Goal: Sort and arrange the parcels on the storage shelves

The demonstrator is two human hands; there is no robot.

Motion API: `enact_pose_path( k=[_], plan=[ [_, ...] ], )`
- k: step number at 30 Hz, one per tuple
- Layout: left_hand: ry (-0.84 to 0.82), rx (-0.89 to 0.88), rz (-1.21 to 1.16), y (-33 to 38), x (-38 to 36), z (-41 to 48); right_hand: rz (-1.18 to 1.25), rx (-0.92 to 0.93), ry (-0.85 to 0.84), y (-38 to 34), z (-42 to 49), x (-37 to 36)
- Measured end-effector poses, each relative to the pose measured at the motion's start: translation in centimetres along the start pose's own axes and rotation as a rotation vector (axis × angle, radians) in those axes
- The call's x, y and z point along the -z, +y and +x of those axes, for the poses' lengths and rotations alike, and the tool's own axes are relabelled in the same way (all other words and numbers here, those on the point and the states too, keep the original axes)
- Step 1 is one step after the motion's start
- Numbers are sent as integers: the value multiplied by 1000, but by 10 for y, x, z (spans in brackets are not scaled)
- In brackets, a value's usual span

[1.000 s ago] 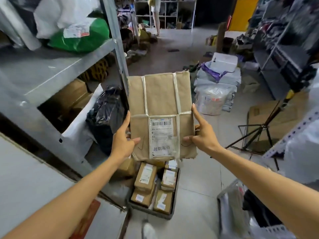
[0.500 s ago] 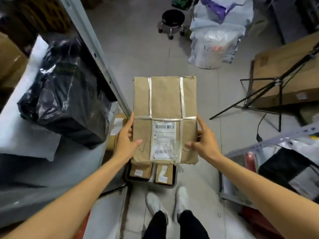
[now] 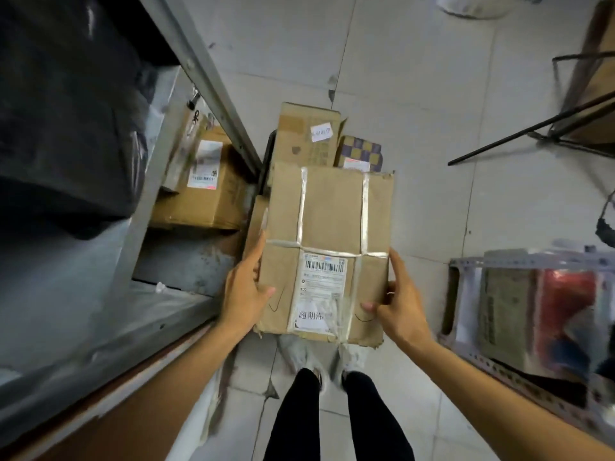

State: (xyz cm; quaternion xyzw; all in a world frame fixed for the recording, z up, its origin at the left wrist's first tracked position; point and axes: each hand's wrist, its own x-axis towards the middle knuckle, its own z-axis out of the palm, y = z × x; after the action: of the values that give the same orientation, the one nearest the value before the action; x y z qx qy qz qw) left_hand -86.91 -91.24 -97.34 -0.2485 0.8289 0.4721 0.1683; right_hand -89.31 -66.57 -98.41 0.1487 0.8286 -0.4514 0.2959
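Parcel (image 3: pixel 327 227), two-handed (left hand (image 3: pixel 244 294), right hand (image 3: pixel 404 311))

The parcel (image 3: pixel 329 227) bears a white shipping label (image 3: pixel 321 284) with a barcode (image 3: pixel 324 267). The small print below it is too fine to read, and a short code at lower left looks like "802", though this is uncertain. At the label's foot, a white slip (image 3: pixel 311 317) shows the large characters 超期滞. The tag (image 3: pixel 204 164) on the shelf box (image 3: pixel 213 207) and the sticker (image 3: pixel 321 132) on the floor box (image 3: pixel 299 144) are blurred and unreadable.
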Motion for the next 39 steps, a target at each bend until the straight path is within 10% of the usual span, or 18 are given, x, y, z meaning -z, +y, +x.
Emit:
enact_pose_path(
  k=[39],
  plan=[
    [-53, 218, 55, -147, -83, 80, -40, -194, -65, 103, 96, -89]
  ],
)
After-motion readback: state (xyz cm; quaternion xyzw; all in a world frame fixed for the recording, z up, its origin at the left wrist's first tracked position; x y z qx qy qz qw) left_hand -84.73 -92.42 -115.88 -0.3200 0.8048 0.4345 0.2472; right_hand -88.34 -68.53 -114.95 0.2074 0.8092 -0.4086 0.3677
